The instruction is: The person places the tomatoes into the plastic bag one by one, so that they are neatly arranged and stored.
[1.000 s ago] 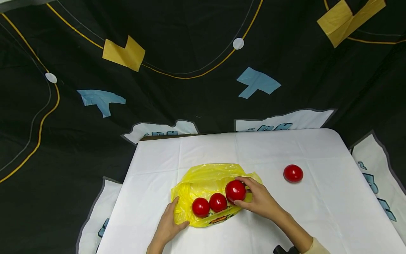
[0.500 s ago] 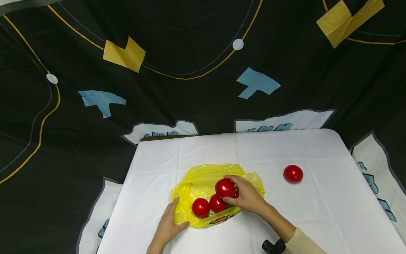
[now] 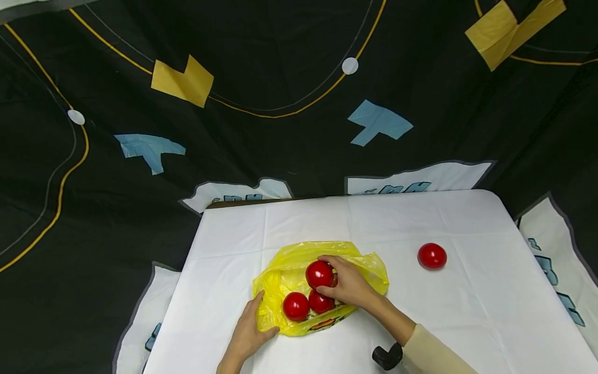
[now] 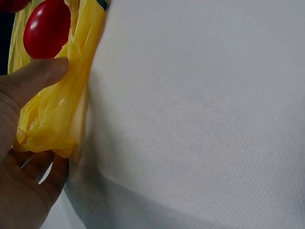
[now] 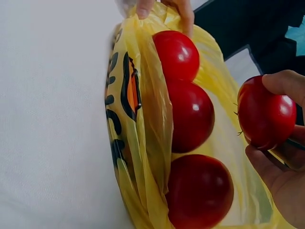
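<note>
A yellow plastic bag (image 3: 310,254) lies on its side with its mouth spread wide. My left hand (image 3: 247,330) holds its left end, thumb (image 4: 45,76) on one side and fingers (image 4: 55,179) beneath. Above the bag my right hand (image 3: 350,284) grips a red tomato (image 3: 319,274) between thumb and fingers; small sepals show on it in the right wrist view. Inside the bag three tomatoes sit in a row: one nearest the left hand (image 5: 177,56), a middle tomato (image 5: 190,116) and an end tomato (image 5: 199,193). The right hand mostly hides that end one in the head view.
Another tomato (image 3: 432,256) rests on the white-covered table (image 3: 467,311), right of the bag. A black device (image 3: 388,357) is by the right sleeve (image 3: 432,350). Behind the table hangs a dark cloth (image 3: 280,145) with yellow and blue cutouts.
My right hand has moved left across the bag with the tomato, from the bag's right end to above the middle tomato. The left hand and the bag have hardly moved.
</note>
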The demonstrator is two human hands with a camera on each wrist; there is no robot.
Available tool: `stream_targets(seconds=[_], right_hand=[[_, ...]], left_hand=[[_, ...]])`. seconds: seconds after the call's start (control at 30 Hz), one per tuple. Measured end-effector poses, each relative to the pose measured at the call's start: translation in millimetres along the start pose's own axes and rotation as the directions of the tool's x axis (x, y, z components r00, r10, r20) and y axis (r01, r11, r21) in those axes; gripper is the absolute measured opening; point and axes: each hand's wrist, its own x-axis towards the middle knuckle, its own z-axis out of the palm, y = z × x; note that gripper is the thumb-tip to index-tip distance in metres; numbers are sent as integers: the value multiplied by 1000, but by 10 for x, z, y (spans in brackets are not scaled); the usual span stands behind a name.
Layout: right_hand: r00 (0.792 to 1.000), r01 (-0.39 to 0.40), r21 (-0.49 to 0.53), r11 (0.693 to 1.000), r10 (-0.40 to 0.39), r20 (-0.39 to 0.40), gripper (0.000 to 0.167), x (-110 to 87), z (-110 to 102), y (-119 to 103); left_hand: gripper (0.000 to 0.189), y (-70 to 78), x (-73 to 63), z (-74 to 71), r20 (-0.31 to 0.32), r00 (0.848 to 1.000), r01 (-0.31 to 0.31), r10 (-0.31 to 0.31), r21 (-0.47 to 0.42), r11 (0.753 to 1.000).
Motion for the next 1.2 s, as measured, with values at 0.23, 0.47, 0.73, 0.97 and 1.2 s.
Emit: stream_targets(seconds=[0.23,0.47,0.73,0.97,1.2], right_hand=[[999,19,-13,1000,-19,40,67,119,141,-22],[997,34,-6,999,-34,71,67,201,236,-59],[997,33,-4,999,-33,75,67,257,320,-65],[995,9,-32,999,-6,95,68,318,429,-35],[994,-12,-58,998,19,110,68,355,527,-11]], left_hand=[[105,2,-4,3,0,1000,0,0,-3,1000],[104,1,-4,11,-6,1000,-18,18,10,1000],[105,16,-2,-4,4,1000,-2,2,12,1000],[106,27,-4,-10,22,1000,19,-19,0,1000],[104,33,-3,-9,22,1000,12,-12,5,1000]])
